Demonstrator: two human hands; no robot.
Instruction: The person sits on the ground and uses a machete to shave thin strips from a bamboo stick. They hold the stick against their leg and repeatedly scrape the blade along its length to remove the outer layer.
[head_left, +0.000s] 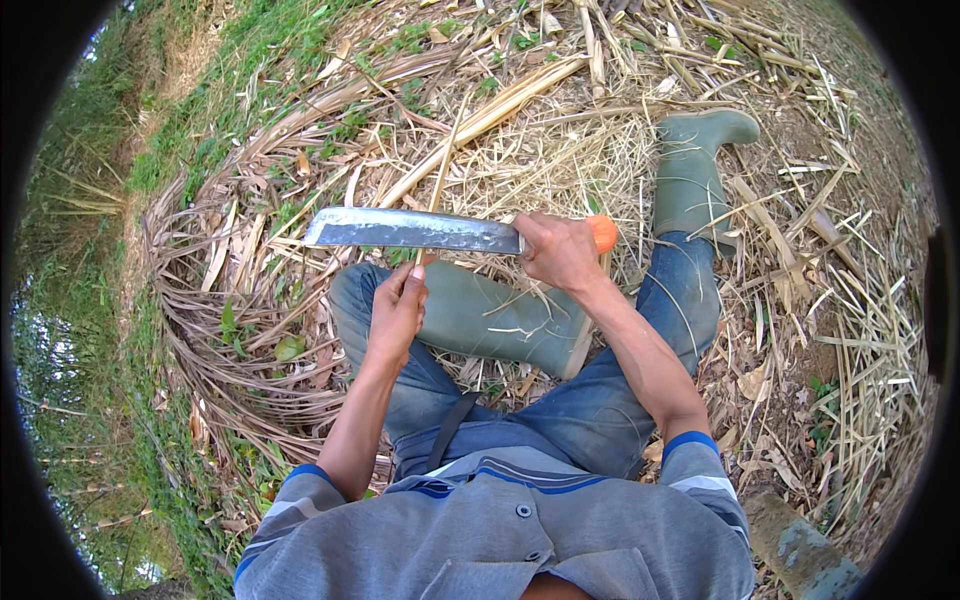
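In my right hand (pixel 562 252) is a machete (pixel 415 230), gripped by its handle, whose orange end sticks out past my fist. The wide steel blade points left, roughly level, across the front of my body. A thin pale strip, perhaps split bamboo (pixel 441 178), is pinched in my left hand (pixel 398 305), thumb along it. This strip slants up and away, crossing the blade near its middle; whether the edge touches it I cannot tell. Below the blade lies my bent leg in a green rubber boot (pixel 500 318).
My other green boot (pixel 690 170) stretches forward on the right. Longer split pieces (pixel 485 125) lie ahead among heaped shavings (pixel 600 165). Dry palm fronds (pixel 190 330) curve along the left. More thin strips (pixel 875 400) are piled at the right, and a mottled log (pixel 800 545) lies at lower right.
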